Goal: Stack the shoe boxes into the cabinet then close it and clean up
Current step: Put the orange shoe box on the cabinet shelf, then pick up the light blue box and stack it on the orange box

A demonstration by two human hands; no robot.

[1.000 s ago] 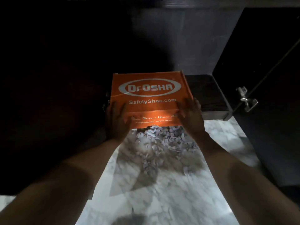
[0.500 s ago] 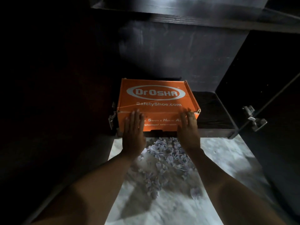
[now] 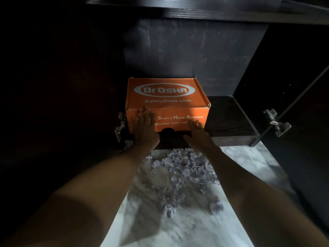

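Step in hand: seating the first box. One orange shoe box (image 3: 165, 100) sits on the bottom shelf (image 3: 229, 118) of the dark cabinet (image 3: 195, 56), pushed toward the left side, lid up, its printed front face toward the room. Its back edge looks close to the rear panel; whether it touches cannot be told in this light.

Left hand (image 3: 145, 128): fingers straight and spread, laid flat against the lower left of the box front, gripping nothing. Judged to be a push, not a hold.

Right hand (image 3: 197, 132): fingers loosely extended, tips at or just short of the lower right of the box front. Contact is uncertain. It holds nothing.

Shelf space to the right of the box is bare dark wood. Hinges show at both sides of the opening: left hinge (image 3: 119, 126) just beside the box, right hinge (image 3: 276, 122) on the open door (image 3: 302, 157).

On the marble floor (image 3: 178, 229) in front of the cabinet lies a heap of crumpled paper scraps (image 3: 185, 168), near the person's forearms.

No other boxes are visible.

Judgement: early in the task. Next move calls for taking both hands off, fetching another box, and setting it squarely on this lid or beside it. Door and scraps come later.
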